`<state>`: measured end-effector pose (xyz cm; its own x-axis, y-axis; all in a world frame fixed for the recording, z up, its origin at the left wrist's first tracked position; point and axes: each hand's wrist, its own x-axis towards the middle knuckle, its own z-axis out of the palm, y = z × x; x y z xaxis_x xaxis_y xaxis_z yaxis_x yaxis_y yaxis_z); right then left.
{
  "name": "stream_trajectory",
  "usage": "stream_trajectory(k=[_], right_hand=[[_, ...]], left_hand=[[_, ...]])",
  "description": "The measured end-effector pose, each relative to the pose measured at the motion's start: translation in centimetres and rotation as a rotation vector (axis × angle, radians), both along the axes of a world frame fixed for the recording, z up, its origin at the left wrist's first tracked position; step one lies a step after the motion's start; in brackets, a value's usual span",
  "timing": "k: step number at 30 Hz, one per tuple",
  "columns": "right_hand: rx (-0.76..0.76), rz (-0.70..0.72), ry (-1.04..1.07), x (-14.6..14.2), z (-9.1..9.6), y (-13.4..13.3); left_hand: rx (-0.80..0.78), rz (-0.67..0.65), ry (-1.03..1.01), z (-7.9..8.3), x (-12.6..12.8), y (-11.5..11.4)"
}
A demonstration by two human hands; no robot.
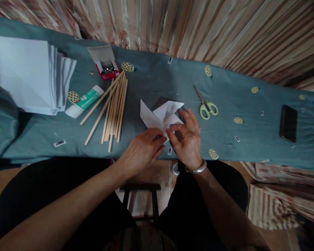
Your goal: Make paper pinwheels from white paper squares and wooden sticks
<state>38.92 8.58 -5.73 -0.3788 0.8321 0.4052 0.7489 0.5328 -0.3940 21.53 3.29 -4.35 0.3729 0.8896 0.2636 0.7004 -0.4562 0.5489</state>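
A white paper pinwheel (pixel 149 116) with pointed, folded blades is held over the front part of the cloth-covered table. My left hand (pixel 146 144) closes its fingers on the pinwheel's near left side, by the centre. On the right, my right hand (pixel 188 141) pinches the paper near the same centre between thumb and forefinger, its other fingers raised. What lies right between the fingertips is too small to make out. To the left of the pinwheel lies a bundle of wooden sticks (pixel 116 108). Green-handled scissors (pixel 205 104) rest beyond my right hand.
An open red-and-white box (pixel 110 71) of shiny metal pieces stands behind the sticks. Beside them lies a green-and-white tube (pixel 86 100). A stack of white paper (pixel 23 73) is at the far left, and a dark phone (pixel 288 123) lies at the right.
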Motion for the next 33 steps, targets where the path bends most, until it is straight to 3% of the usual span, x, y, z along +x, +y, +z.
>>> stream_trajectory(k=[9, 22, 28, 33], right_hand=[[0.039, 0.0, -0.031, -0.1, 0.0, 0.0], [0.176, 0.094, -0.064, 0.2, 1.4, -0.4], [0.088, 0.149, -0.128, 0.5, 0.9, 0.4], [0.05, 0.172, -0.063, 0.4, 0.3, 0.4]], left_hand=[[0.068, -0.028, 0.104, 0.1, 0.0, 0.2], [-0.015, -0.04, 0.139, 0.5, 0.1, 0.3], [0.006, -0.037, 0.134, 0.4, 0.0, 0.3], [0.006, -0.043, 0.138, 0.4, 0.0, 0.3]])
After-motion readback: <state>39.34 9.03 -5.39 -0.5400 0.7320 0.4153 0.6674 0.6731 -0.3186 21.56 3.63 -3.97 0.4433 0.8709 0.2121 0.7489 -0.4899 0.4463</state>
